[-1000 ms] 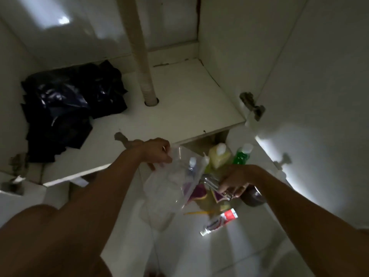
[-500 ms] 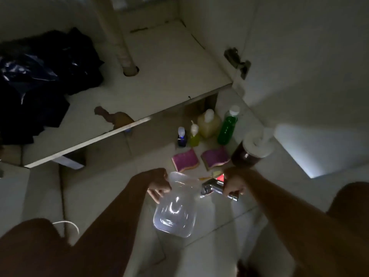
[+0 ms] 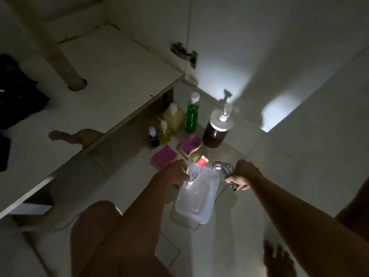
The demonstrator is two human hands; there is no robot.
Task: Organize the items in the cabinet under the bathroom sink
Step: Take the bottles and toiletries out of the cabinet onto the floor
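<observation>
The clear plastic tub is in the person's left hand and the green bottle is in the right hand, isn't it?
Not quite. The right hand grips a chrome sprayer head, not the green bottle, which stands on the floor near the cabinet. The left hand does hold the clear plastic tub. The head view shows this.

Bare forearms (image 3: 289,212), knee (image 3: 95,226), foot (image 3: 277,260)
</observation>
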